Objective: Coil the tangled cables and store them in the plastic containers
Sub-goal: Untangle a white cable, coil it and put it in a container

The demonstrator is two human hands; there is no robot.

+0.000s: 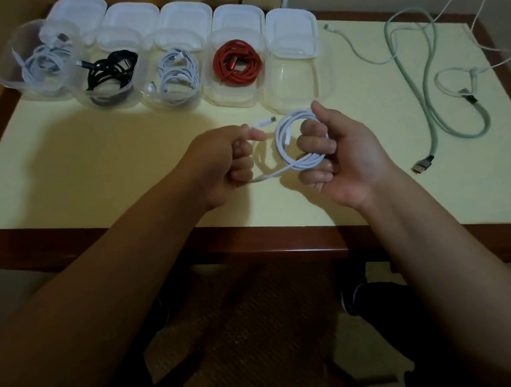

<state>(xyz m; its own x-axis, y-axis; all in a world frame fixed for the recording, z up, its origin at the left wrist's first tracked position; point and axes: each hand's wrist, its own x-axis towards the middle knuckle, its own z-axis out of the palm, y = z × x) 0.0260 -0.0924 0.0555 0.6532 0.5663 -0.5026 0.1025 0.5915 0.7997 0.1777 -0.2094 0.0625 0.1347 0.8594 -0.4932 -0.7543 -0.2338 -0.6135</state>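
Fingers of the right hand [333,154] are curled through the white coil [297,143], held just above the surface [95,162]; the left hand [225,165] pinches the loose plug end beside it. Empty container [296,78] lies straight ahead of the coil, nearer the right hand; stowing is judged next

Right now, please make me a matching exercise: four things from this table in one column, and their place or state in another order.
1. red cable
2. black cable
3. white cable
4. rightmost container

A. coiled, held in the right hand
B. holds no cable
C. coiled in the fourth container from the left
D. coiled in the second container from the left

Pairs: 1-C, 2-D, 3-A, 4-B
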